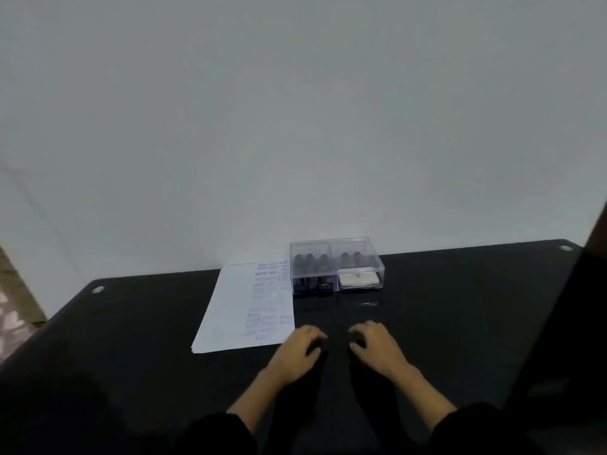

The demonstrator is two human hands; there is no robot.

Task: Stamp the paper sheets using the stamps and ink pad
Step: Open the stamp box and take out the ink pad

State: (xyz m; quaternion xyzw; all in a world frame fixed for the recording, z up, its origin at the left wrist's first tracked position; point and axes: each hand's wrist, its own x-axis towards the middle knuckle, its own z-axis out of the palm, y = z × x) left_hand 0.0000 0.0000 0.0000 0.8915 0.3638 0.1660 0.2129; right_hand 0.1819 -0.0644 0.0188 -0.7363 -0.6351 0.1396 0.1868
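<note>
On the black glass table [460, 307], the left hand [297, 351] and the right hand [377, 348] rest side by side with a small gap between them. The fingers of both hands are loosely bent, tips down on the glass, and hold nothing. The stack of paper sheets [236, 310], with blue stamp marks on top, lies just beside the left hand. Farther back stands a clear plastic box [335, 247]. The dark stamps [308, 261] and the white ink pad [358, 280] are inside it.
</note>
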